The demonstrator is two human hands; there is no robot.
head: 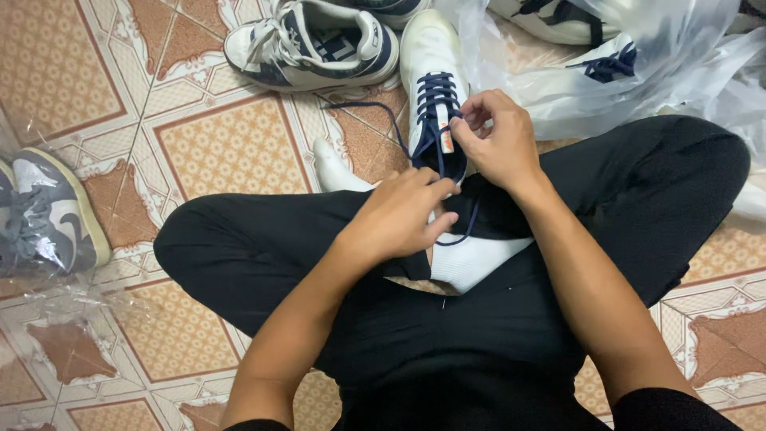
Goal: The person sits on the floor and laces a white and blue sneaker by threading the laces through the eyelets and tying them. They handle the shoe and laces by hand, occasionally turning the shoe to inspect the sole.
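Two hands are seen at one white sneaker (431,60), which is propped on the person's crossed legs with its toe pointing away toward the top edge of the tiled floor (231,152) and its heel tucked against the black trousers (263,239). The shoe's long axis is thus laid almost straight away from the body, so the navy lace (437,96) is run across it, rung by rung, just ahead of both hands. The right hand (496,140) is set against the tongue on the shoe's right side; its grip is closed, with thumb and forefinger pinched on the lace near the uppermost eyelets. The left hand (399,215) is held nearer the body, at the heel end, its fingers curled; a loose length of lace is draped beside and under it, but whether that strand is actually pinched cannot be told. Of the two, the right hand is the nearer to the laced eyelets. A loose lace end is trailed leftward over the floor. Another white and navy sneaker (311,44) is lying toward the floor's top edge, a grey one (52,211) at the left edge, and clear plastic bags (638,64) at the top right corner.
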